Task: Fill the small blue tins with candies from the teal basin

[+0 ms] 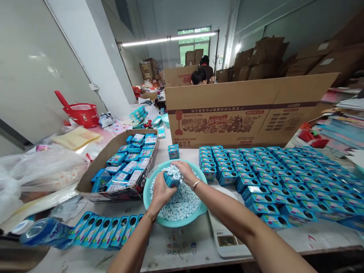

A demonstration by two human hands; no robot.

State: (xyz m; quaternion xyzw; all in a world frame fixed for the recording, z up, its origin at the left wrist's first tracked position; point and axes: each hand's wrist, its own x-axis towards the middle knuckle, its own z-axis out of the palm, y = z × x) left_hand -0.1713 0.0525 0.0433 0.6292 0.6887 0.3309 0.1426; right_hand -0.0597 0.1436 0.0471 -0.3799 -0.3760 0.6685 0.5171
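Note:
A turquoise plastic basin (147, 197) stands in front of me, filled with small pale blue and white pellets (178, 208). Over it my left hand (162, 193) grips a small blue printed box (171, 180), tilted, with its side toward me. My right hand (186, 173) is cupped round a heap of the pellets at the top of that box; its fingertips are partly hidden by them. One more small blue box (173, 151) stands just behind the basin. Close by on the right lies a white kitchen scale (224, 227), partly under my right forearm.
Rows of blue boxes with round dark openings (263, 199) fill the right side. A cardboard tray (85, 185) of blue boxes lies left, above another row (105, 231) and a blue bottle (47, 232). A large carton (227, 94) blocks the back; two people are beyond it.

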